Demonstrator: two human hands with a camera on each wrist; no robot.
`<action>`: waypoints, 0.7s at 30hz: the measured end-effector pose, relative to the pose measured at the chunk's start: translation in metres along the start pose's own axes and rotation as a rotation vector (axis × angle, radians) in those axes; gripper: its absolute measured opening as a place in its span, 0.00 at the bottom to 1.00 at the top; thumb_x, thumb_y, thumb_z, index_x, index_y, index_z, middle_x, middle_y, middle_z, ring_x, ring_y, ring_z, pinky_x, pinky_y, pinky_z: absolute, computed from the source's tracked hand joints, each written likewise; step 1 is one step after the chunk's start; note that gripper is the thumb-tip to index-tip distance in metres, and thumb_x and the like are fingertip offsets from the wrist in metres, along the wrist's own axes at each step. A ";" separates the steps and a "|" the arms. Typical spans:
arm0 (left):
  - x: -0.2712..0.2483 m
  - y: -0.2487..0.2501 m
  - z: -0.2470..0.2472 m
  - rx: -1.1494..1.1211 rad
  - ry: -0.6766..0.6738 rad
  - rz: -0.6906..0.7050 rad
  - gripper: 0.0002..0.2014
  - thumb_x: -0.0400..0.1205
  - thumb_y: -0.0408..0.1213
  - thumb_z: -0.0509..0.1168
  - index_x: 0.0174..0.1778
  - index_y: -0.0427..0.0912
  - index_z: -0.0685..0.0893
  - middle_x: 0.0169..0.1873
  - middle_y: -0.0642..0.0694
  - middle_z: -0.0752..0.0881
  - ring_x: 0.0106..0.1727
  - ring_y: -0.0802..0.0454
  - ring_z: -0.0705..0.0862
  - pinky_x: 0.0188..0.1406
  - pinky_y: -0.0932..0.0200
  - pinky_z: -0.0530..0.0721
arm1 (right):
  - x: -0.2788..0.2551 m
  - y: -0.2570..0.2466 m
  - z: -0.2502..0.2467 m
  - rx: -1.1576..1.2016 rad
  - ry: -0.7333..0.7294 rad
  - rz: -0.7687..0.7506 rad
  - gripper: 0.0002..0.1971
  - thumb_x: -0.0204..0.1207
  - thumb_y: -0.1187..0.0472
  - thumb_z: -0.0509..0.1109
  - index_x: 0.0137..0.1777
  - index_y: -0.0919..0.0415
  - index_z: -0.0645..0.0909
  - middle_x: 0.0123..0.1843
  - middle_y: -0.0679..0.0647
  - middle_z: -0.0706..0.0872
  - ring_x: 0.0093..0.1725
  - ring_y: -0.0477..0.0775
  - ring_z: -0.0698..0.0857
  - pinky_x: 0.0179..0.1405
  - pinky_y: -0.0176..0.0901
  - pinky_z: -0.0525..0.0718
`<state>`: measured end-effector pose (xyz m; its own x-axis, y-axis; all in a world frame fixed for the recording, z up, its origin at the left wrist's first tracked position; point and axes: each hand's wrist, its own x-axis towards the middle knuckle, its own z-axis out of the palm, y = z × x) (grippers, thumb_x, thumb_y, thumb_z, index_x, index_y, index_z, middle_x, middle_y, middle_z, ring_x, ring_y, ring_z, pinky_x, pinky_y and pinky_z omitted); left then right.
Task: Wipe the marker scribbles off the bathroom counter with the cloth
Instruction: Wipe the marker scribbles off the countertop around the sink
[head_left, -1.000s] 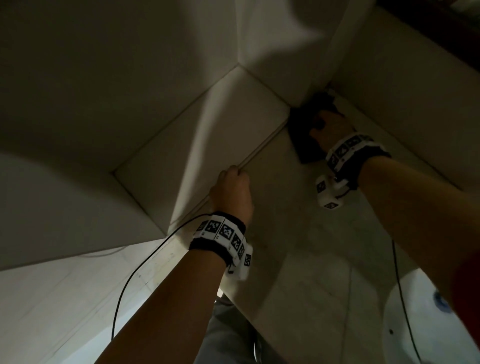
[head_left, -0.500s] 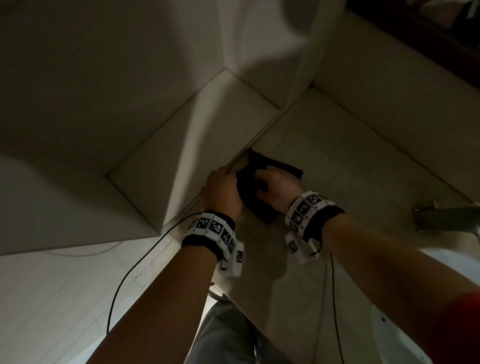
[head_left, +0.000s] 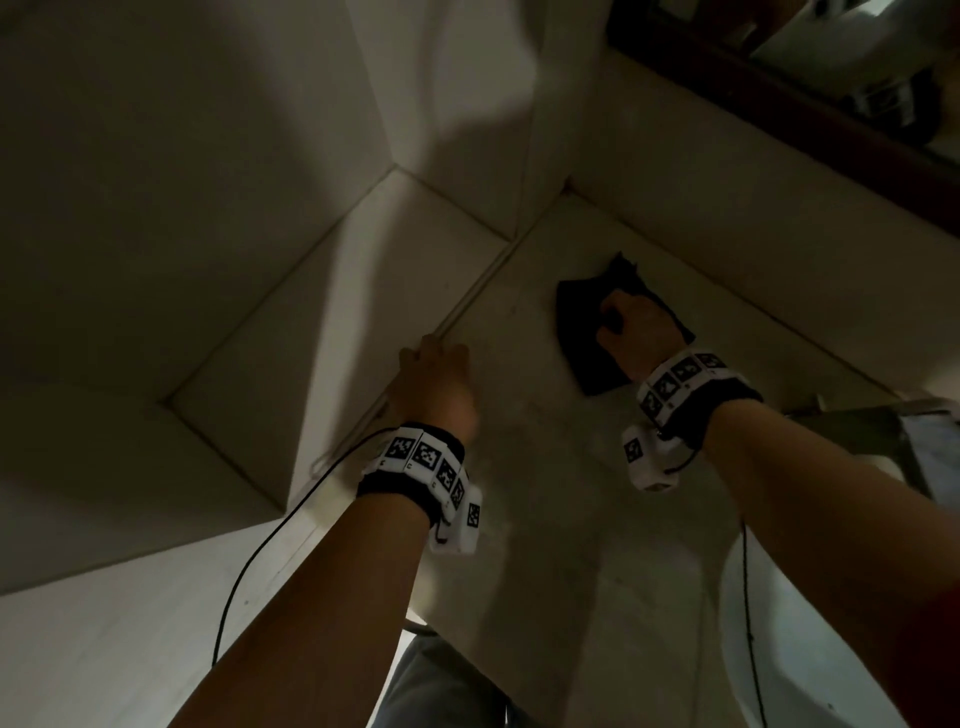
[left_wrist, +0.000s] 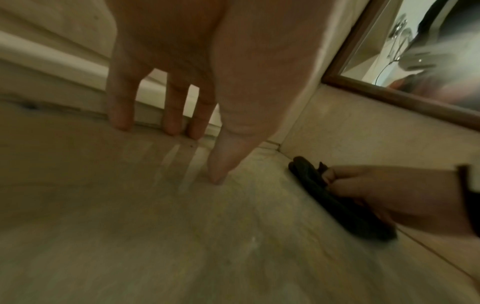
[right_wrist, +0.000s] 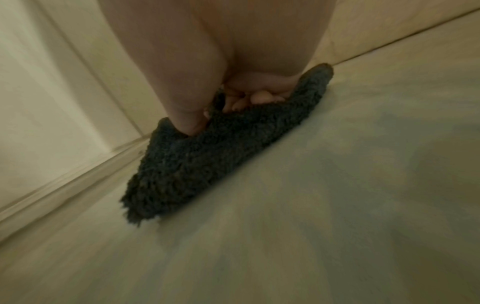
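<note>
Whereas half a second ago the cloth (head_left: 582, 332) lay beside the left hand (head_left: 434, 379) at the counter's left edge, the head view now shows it well to the right, near the back wall, with the right hand (head_left: 631, 332) on top of it. That left hand is where it was, at the seam where the counter (head_left: 545, 519) meets the ledge (head_left: 322, 312). Here the cloth is a dark, crumpled patch lying flat on the pale counter. No scribbles can be made out in the dim light. A mirror (head_left: 810, 78) runs along the upper right.

From the left wrist, the left hand (left_wrist: 187, 67) has its fingers (left_wrist: 119, 115) straight, tips pressing the counter (left_wrist: 182, 236) by the seam, grasping nothing. To the right, the right hand (left_wrist: 389, 197) lies on the cloth (left_wrist: 332, 197), close to the corner below the mirror (left_wrist: 428, 51).

From the right wrist, the right hand (right_wrist: 207, 51) bears down on the cloth (right_wrist: 207, 160), its fingers (right_wrist: 259, 96) curled into the bunched pile and the thumb digging in at the left, so it grips the fabric. This dark, shaggy cloth lies flat on the counter (right_wrist: 337, 205), near the wall.
</note>
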<state>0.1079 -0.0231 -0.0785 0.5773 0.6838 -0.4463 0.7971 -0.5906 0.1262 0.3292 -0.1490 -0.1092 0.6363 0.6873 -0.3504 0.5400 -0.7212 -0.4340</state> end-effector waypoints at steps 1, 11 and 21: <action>0.000 0.000 0.001 -0.009 -0.002 0.000 0.22 0.78 0.36 0.67 0.68 0.50 0.74 0.71 0.42 0.69 0.69 0.37 0.69 0.52 0.43 0.82 | 0.007 0.002 -0.001 0.004 0.007 -0.002 0.18 0.82 0.58 0.65 0.70 0.62 0.75 0.62 0.65 0.81 0.57 0.63 0.80 0.46 0.43 0.74; 0.000 -0.001 0.000 -0.068 0.035 -0.007 0.20 0.76 0.38 0.69 0.65 0.50 0.77 0.66 0.45 0.71 0.65 0.40 0.72 0.52 0.43 0.79 | 0.091 -0.012 -0.013 -0.055 -0.029 -0.002 0.29 0.84 0.46 0.58 0.84 0.49 0.59 0.83 0.65 0.62 0.80 0.69 0.65 0.78 0.60 0.66; -0.002 -0.003 -0.001 -0.042 -0.003 0.016 0.20 0.76 0.36 0.66 0.65 0.50 0.77 0.67 0.43 0.70 0.64 0.40 0.70 0.54 0.41 0.78 | 0.069 -0.043 -0.016 -0.413 -0.096 -0.154 0.27 0.85 0.43 0.55 0.83 0.37 0.58 0.83 0.68 0.57 0.78 0.75 0.62 0.71 0.66 0.71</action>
<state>0.1039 -0.0222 -0.0769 0.5892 0.6732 -0.4468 0.7948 -0.5824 0.1705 0.3587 -0.0725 -0.1011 0.4876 0.7803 -0.3917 0.8115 -0.5705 -0.1265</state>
